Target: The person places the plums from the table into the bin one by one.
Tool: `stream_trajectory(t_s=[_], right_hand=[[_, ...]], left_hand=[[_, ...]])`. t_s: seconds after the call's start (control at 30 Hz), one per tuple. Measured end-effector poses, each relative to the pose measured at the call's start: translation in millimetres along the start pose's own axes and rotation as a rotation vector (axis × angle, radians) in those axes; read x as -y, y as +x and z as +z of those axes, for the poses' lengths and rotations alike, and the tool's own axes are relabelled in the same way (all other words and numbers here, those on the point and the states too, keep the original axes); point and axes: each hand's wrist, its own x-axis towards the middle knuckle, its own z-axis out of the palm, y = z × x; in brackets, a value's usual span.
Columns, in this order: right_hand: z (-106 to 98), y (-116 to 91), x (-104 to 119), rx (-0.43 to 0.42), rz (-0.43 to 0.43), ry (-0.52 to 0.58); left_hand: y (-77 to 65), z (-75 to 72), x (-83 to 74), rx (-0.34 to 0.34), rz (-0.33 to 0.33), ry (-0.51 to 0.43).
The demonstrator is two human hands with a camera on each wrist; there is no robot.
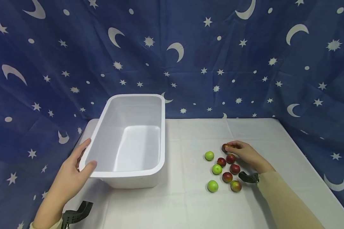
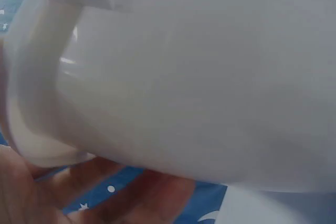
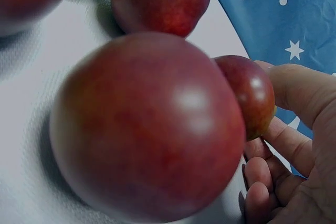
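Plainly, the person's right hand [image 1: 246, 152] has its grip pinched on a small, round, dark-red plum [image 1: 225, 148], thumb on one side and fingertips on the other. This held plum is at the far edge of a loose cluster of fruit on the right part of the white-covered counter [image 1: 186, 200]; whether it touches the cloth, I cannot tell. Five more glossy red plums [image 1: 227, 177] lie close by on the near side of the hand — the nearest of them tinged yellow-green — and three smooth, round, bright-green fruits [image 1: 212, 186] line the cluster's left side, the middle one just beside a red plum.

Over on the left, well apart from the fruit, is a deep white plastic tub [image 1: 147, 173], rectangular with rounded corners. The left hand [image 1: 71, 175] holds its near-left corner, the grip set round the rim — thumb over the top, fingers along the outside wall. A black strap [image 1: 248, 177] sits at the right wrist, by a beige sleeve [image 1: 286, 200]. Behind everything hangs a dark-blue cloth [image 1: 189, 89] printed with white moons and stars.
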Motion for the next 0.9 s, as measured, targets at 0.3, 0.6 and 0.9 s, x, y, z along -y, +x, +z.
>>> stream_trajectory(t_s=[0.3, 0.6, 0.9], right_hand=[[-1.9, -4.0, 2.5, 0.007, -0.018, -0.01], [-17.5, -7.2, 18.0, -0.008, -0.033, 0.044], [-10.7, -19.4, 79.5, -0.031, -0.178, 0.141]], left_hand=[[-7.3, 4.4, 2.0, -0.025, -0.045, -0.061], [-4.5, 8.8, -0.4, -0.036, -0.045, -0.078], [-4.4, 5.9, 5.1, 0.009, 0.014, -0.081]])
